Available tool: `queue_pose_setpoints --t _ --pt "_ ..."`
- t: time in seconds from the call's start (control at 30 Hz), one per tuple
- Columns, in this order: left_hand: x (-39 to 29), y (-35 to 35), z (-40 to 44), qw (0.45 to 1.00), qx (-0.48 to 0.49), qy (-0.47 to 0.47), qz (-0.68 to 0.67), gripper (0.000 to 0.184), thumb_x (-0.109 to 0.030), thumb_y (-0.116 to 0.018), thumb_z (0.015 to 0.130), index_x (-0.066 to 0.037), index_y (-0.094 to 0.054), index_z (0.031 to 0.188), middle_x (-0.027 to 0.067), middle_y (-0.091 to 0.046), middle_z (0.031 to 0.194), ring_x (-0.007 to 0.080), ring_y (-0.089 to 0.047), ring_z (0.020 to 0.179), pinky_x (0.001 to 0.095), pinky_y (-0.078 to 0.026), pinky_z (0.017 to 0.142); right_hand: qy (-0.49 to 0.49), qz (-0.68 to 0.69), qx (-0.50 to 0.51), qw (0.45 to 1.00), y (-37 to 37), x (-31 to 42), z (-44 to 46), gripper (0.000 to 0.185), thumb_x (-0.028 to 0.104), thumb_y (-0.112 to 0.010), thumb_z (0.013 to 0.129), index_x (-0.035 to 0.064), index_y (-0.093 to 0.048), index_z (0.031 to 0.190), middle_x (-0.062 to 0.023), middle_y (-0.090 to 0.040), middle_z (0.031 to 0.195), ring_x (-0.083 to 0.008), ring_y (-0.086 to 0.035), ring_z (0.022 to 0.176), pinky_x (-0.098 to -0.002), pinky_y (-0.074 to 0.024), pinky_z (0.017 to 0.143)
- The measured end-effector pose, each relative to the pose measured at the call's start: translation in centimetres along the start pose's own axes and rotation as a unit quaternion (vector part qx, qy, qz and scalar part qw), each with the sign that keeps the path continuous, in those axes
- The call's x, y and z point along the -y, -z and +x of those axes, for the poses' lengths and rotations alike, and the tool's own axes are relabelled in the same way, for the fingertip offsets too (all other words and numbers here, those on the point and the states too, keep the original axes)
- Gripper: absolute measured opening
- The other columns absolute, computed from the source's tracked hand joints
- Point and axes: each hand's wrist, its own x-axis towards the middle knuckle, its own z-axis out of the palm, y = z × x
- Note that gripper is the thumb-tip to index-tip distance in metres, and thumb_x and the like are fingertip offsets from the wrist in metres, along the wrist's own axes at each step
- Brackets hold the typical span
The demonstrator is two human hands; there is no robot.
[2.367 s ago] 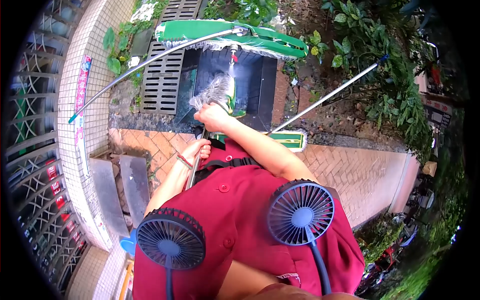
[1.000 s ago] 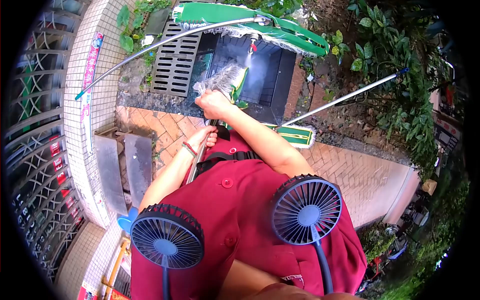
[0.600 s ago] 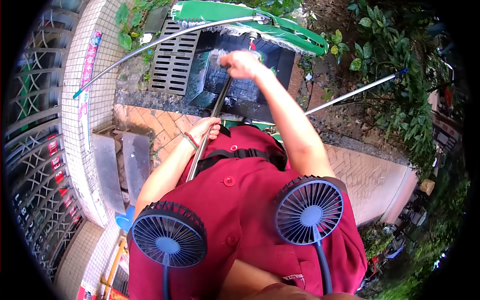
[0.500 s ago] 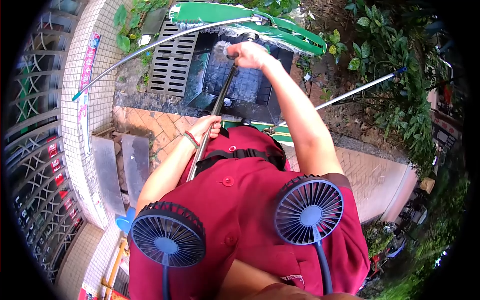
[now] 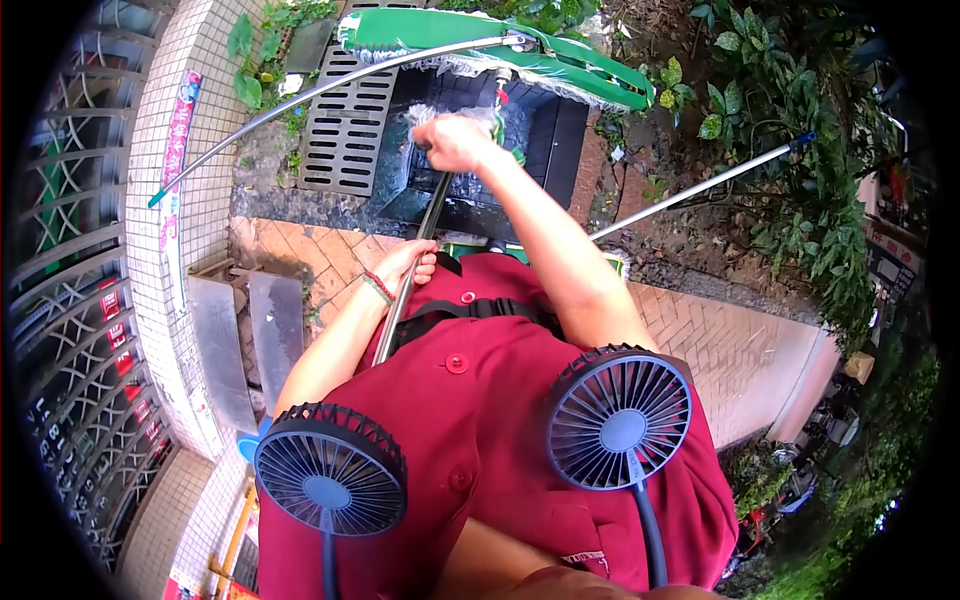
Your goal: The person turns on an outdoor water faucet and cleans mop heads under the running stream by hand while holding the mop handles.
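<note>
My left hand (image 5: 408, 265), a red bead bracelet at its wrist, is wrapped round a metal pole (image 5: 400, 305) in front of my waist. The pole slants up to my right hand (image 5: 455, 145), which is closed at its upper end over a dark basin (image 5: 562, 155). A pale, fuzzy tuft (image 5: 422, 115) sticks out beside the right fist. My fingers hide what exactly they grip and how the tuft is attached. Beyond the hand is a tap (image 5: 502, 78) with a red part, and bright water shows in the basin.
A green flat mop (image 5: 430, 30) lies across the basin's far side, its bent-looking handle (image 5: 300, 98) reaching left. Another pole (image 5: 710, 182) slants right towards plants. A slotted grate (image 5: 350, 125) adjoins the basin; a tiled wall (image 5: 165, 290) stands left. Two neck-fan heads (image 5: 622, 430) hang at my chest.
My right hand has moved left and slightly nearer to me, with the pale tuft shifting left. The tap's red part now shows. My left hand stays nearly still on the pole.
</note>
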Motion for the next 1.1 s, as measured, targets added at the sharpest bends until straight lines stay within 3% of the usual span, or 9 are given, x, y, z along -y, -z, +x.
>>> queue_pose_setpoints --t 0.13,0.5,0.77,0.97,1.1 --pt "0.9 1.2 0.1 1.000 -0.003 0.009 -0.016 0.013 -0.017 -0.050 0.086 -0.007 -0.046 0.080 -0.0011 -0.042 0.059 0.0071 -0.036 0.044 0.0186 -0.028 0.035 -0.010 0.005 -0.012 1.000 -3.4 2.6 -1.5 0.015 0.008 -0.053 0.063 0.0079 -0.056 0.077 -0.0119 -0.060 0.076 -0.0310 -0.058 0.083 -0.0410 -0.0482 0.067" --pt "2.1 1.2 -0.9 0.998 -0.029 0.041 -0.047 0.012 -0.017 -0.045 0.089 -0.009 -0.042 0.081 -0.0038 -0.037 0.058 0.0037 -0.032 0.043 0.0159 -0.025 0.033 0.000 0.006 -0.041 0.999 -10.8 6.5 -6.5 0.016 0.009 -0.053 0.065 0.0066 -0.058 0.080 -0.0104 -0.058 0.077 -0.0277 -0.055 0.081 -0.0379 -0.0441 0.069" --pt "1.7 0.7 -0.9 0.998 -0.036 0.031 -0.036 0.012 -0.017 -0.045 0.089 -0.009 -0.041 0.081 -0.0041 -0.038 0.058 0.0031 -0.033 0.042 0.0154 -0.026 0.033 -0.004 0.008 -0.037 0.999 -9.7 5.8 -5.9 0.015 0.008 -0.054 0.065 0.0064 -0.057 0.080 -0.0104 -0.058 0.077 -0.0284 -0.055 0.082 -0.0390 -0.0448 0.069" --pt "0.9 1.2 0.0 0.999 -0.032 0.027 -0.011 0.014 -0.018 -0.048 0.088 -0.007 -0.045 0.080 -0.0028 -0.038 0.058 0.0055 -0.033 0.044 0.0179 -0.027 0.035 0.004 0.004 0.001 1.000 -5.8 4.1 -3.4 0.015 0.008 -0.055 0.064 0.0069 -0.057 0.079 -0.0120 -0.060 0.079 -0.0307 -0.057 0.084 -0.0404 -0.0478 0.070" --pt "0.0 -0.4 -1.2 0.999 -0.039 -0.005 0.032 0.016 -0.019 -0.048 0.088 -0.006 -0.047 0.079 -0.0051 -0.040 0.057 0.0027 -0.032 0.042 0.0161 -0.024 0.034 0.007 -0.012 0.047 0.999 -4.7 3.7 -0.8 0.018 0.009 -0.054 0.063 0.0078 -0.058 0.081 -0.0127 -0.061 0.077 -0.0308 -0.058 0.082 -0.0400 -0.0488 0.069"
